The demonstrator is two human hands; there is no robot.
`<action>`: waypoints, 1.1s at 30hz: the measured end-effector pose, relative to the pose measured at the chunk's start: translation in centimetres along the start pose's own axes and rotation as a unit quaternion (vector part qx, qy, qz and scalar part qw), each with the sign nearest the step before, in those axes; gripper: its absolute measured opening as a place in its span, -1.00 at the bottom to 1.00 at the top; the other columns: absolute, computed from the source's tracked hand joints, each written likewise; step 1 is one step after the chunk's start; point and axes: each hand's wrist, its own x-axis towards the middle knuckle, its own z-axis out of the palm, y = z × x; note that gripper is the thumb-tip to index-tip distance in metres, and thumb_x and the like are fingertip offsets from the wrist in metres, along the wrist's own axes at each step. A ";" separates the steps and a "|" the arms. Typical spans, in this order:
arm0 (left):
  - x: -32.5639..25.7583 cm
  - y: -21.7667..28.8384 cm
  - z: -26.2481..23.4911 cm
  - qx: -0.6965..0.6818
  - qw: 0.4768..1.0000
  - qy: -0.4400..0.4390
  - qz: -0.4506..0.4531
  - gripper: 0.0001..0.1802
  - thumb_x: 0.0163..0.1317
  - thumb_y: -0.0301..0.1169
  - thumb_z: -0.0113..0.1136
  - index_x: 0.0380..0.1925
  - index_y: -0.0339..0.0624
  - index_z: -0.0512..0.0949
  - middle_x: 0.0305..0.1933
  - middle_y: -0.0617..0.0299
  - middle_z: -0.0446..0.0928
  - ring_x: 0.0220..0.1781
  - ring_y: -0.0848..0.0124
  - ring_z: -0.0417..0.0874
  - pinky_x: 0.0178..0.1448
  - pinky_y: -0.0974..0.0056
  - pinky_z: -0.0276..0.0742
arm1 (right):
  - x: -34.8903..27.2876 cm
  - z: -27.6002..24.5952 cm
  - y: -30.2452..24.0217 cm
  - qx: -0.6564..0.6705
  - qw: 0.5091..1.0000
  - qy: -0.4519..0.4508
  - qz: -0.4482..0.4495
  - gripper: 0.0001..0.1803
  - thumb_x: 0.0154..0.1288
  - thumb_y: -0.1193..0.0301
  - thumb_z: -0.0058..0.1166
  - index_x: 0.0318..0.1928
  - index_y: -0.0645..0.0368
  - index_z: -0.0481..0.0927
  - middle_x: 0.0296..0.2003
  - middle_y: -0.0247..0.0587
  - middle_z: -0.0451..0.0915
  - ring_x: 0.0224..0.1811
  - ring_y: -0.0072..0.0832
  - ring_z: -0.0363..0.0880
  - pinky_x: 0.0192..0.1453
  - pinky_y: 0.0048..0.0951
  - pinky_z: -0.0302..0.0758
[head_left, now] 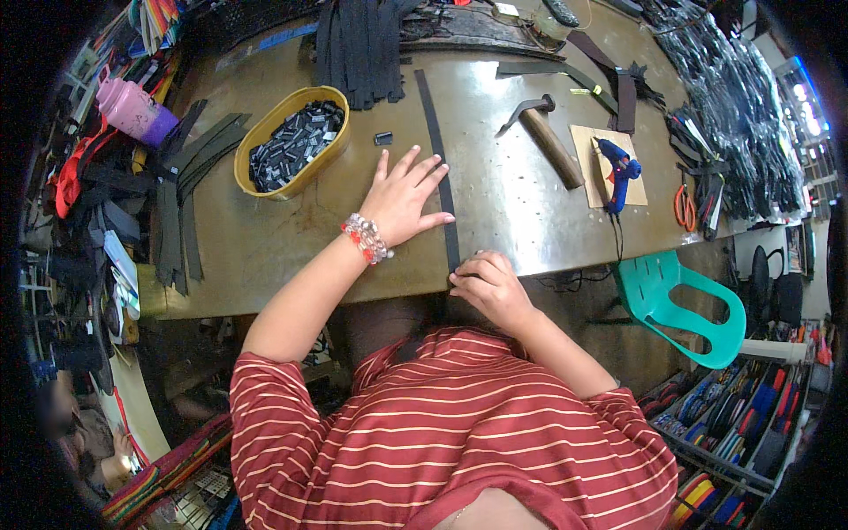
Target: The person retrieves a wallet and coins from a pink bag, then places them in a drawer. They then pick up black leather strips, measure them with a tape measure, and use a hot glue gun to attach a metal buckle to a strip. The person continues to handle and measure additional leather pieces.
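A narrow black webbing strap (pixel 445 190) lies lengthwise on the table, running from the far side to the near edge. My left hand (pixel 402 199) rests flat beside it with fingers spread, the fingertips and thumb touching the strap. At the table's near edge, my right hand (pixel 493 287) is closed, its fingers pinching the strap's near end. Beyond my left hand lies a small black buckle-like piece (pixel 382 139). To its left a yellow oval basket (pixel 332 152) holds many similar black pieces.
A hammer (pixel 555 152), a blue glue gun (pixel 621 181) on cardboard (pixel 585 150) and orange-handled scissors (pixel 685 209) lie right. More black straps (pixel 358 53) lie at the back. A pink-purple tumbler (pixel 132 108) stands left; a green chair (pixel 643 291) is by the right edge.
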 end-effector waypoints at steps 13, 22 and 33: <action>0.5 0.8 0.1 -0.035 0.997 -0.011 -0.069 -0.15 0.03 0.22 0.16 0.28 0.08 0.26 0.39 0.32 0.19 0.48 0.15 0.03 0.44 -0.33 -0.26 | -1.2 -13.6 16.4 -0.186 0.782 0.408 0.433 -0.34 -0.03 0.15 0.41 -0.02 0.28 0.42 -0.21 0.00 0.51 -0.14 -0.27 0.50 0.01 -0.23 0.41; 0.4 0.7 0.2 -0.042 0.997 -0.008 -0.067 -0.15 0.04 0.24 0.13 0.27 0.07 0.27 0.38 0.31 0.20 0.48 0.14 0.04 0.43 -0.35 -0.24 | 9.3 -22.4 18.5 -0.326 0.812 -0.158 0.457 -0.54 0.16 0.06 0.18 -0.32 0.29 0.60 -0.46 0.00 0.64 -0.47 -0.19 0.66 -0.36 -0.17 0.58; 0.2 0.3 0.8 -0.045 0.997 0.018 -0.052 -0.11 0.04 0.29 0.07 0.28 0.01 0.25 0.43 0.32 0.14 0.48 0.15 0.04 0.42 -0.36 -0.26 | 10.6 -9.2 6.3 -0.078 0.970 -0.131 0.189 -0.63 0.02 0.10 0.31 -0.30 0.13 0.66 -0.42 -0.10 0.50 -0.36 -0.11 0.56 -0.22 -0.21 0.50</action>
